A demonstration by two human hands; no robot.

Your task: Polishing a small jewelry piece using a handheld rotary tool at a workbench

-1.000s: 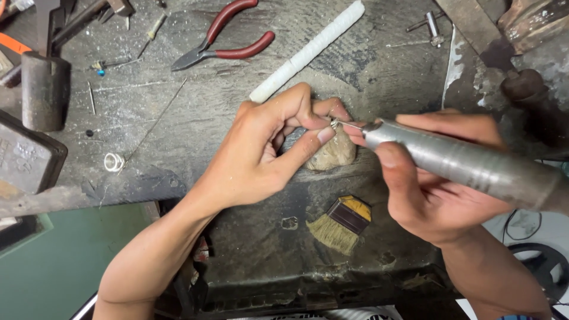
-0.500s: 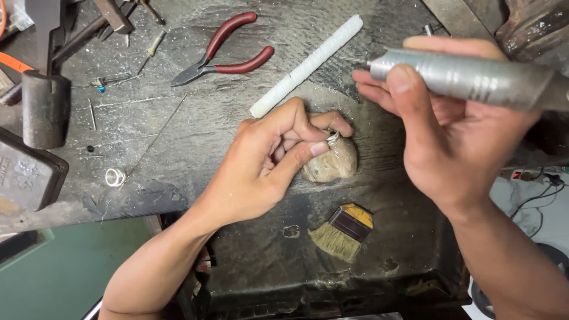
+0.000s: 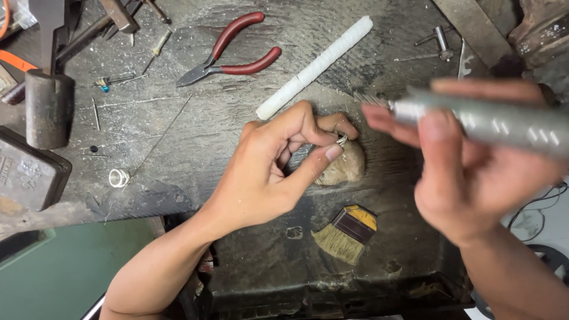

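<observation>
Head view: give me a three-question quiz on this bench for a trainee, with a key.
1. True or false: the left hand pinches a small ring against the peg.
2. Which lies on the tray below the peg? A) brush B) pliers C) white rod
3. What does the right hand hold, and does its tip touch the ring?

Key:
1. True.
2. A.
3. A grey rotary handpiece. Its tip is raised clear of the ring, and the hand is blurred.
</observation>
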